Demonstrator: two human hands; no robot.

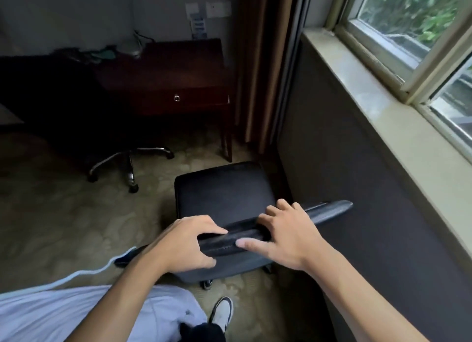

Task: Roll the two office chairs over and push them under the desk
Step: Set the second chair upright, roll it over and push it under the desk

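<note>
A black office chair (219,188) stands right in front of me, its seat facing the dark wooden desk (173,68) at the back. My left hand (184,242) grips the top edge of its backrest (329,209), and my right hand (286,234) rests over the same edge with fingers curled on it. A second office chair is tucked in the dark under the desk's left part; only its chrome star base (127,160) with castors shows clearly.
A dark wall panel (357,163) under a window sill (383,106) runs along the right, close to the chair. Brown curtains (258,61) hang beside the desk. A desk leg (228,142) stands ahead. Patterned carpet (63,214) covers the floor; my shoe (223,313) is below.
</note>
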